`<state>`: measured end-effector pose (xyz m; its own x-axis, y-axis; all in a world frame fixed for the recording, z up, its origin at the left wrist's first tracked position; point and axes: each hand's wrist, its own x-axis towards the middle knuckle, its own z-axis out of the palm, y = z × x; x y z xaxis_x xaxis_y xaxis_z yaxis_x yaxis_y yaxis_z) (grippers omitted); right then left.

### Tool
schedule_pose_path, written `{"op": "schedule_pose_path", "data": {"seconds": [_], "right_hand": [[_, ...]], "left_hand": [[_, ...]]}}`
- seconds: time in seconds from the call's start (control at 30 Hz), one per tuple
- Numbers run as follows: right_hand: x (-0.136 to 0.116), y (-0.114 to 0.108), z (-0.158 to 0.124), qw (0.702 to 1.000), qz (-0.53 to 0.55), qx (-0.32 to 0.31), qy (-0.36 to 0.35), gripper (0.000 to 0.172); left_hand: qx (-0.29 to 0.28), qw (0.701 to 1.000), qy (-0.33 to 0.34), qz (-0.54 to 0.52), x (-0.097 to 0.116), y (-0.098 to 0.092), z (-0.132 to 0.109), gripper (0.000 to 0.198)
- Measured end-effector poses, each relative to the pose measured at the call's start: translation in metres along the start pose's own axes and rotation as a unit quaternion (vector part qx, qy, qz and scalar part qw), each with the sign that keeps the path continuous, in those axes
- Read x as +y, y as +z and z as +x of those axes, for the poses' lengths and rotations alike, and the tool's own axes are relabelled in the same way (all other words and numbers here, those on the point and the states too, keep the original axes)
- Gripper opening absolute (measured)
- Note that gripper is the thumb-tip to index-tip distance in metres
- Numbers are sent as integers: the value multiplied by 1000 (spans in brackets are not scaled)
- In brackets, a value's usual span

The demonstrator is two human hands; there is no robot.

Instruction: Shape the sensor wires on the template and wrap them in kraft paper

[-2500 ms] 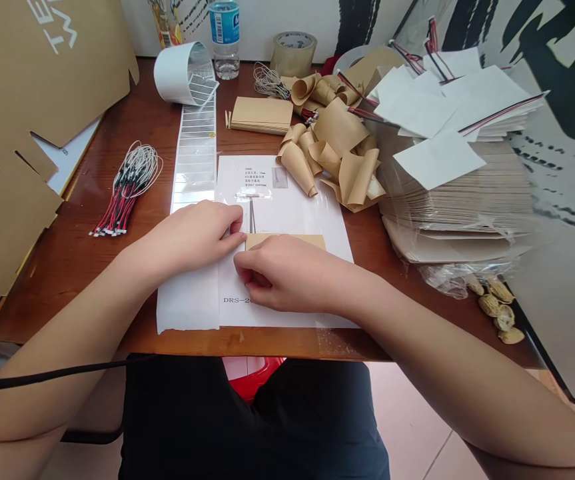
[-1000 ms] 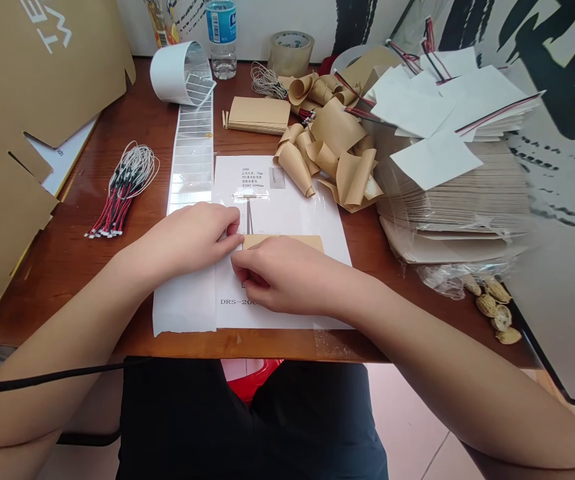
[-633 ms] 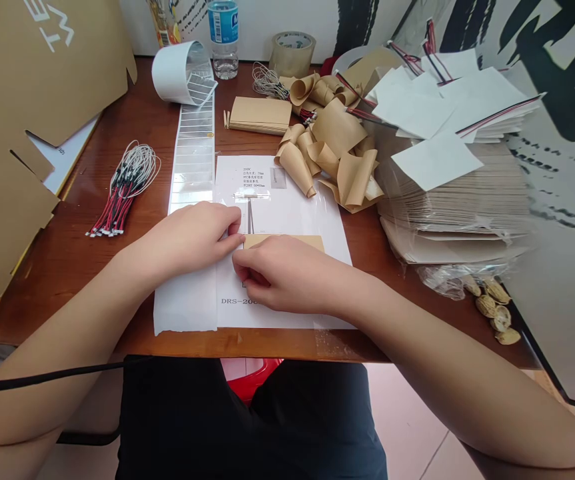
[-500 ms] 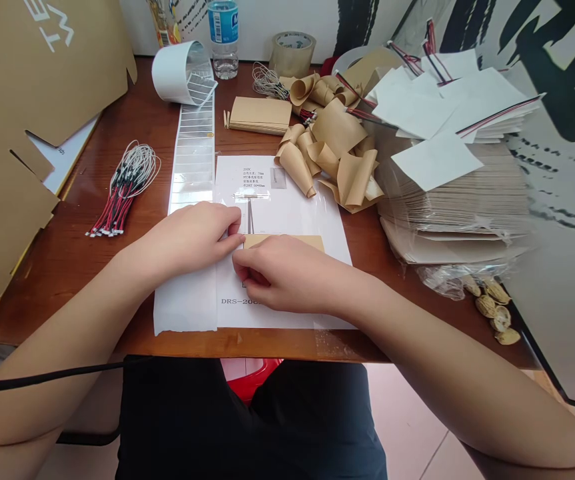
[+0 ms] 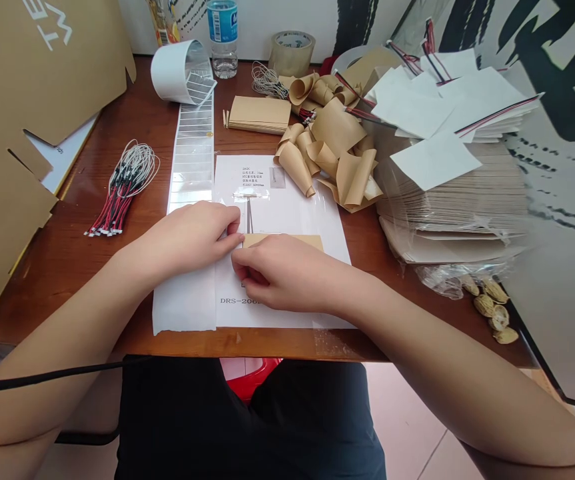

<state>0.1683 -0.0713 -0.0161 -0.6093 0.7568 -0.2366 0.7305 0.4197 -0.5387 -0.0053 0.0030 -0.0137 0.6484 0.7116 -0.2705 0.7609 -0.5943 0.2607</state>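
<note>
A flat tan piece (image 5: 287, 241) lies on the printed white sheet (image 5: 307, 203) in front of me, mostly covered by my right hand. My right hand (image 5: 280, 272) is closed over its left part, fingers curled down; whatever is between the fingertips is hidden. Just to the left, my left hand (image 5: 207, 233) is closed too, thumb and index fingertips together at the piece's left edge. What they pinch, if anything, is too small to make out. My left wrist rests over the strip of white labels (image 5: 193, 167), which runs back to its roll (image 5: 170, 72).
Red-and-white wire bundles (image 5: 126, 190) lie at left beside a cardboard box (image 5: 37, 87). Behind the sheet are a stack of tan pads (image 5: 260, 115), curled brown paper (image 5: 294, 163), packing tape (image 5: 292, 53) and a water bottle (image 5: 224, 43). A tall stack of white-topped sheets (image 5: 457, 180) stands right.
</note>
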Motion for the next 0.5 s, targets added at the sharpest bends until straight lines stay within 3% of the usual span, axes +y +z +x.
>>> {"op": "schedule_pose_path", "data": {"seconds": [0.5], "right_hand": [[2, 1, 1, 1000, 0, 4, 0, 17]], "left_hand": [[-5, 1000, -8, 5, 1, -1, 0, 22]]}}
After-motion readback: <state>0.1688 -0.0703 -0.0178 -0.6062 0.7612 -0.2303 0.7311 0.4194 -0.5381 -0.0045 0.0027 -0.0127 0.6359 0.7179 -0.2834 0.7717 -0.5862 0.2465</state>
